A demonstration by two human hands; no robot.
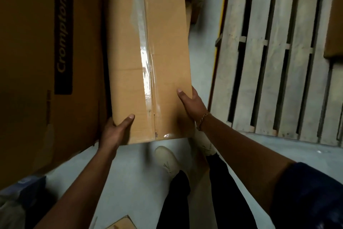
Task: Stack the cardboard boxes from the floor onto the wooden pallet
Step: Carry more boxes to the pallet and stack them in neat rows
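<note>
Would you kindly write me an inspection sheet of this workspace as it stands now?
Surface: smooth grey floor.
Job's things: taped box, held at its near end; wooden pallet to the right, with a brown box at its right edge.
Clutter: cardboard scrap by the bottom edge.
Hands: left hand and right hand grip the taped box's near corners, thumbs on top.
Cables: nothing seen.
Surroundings: large printed box on the left.
</note>
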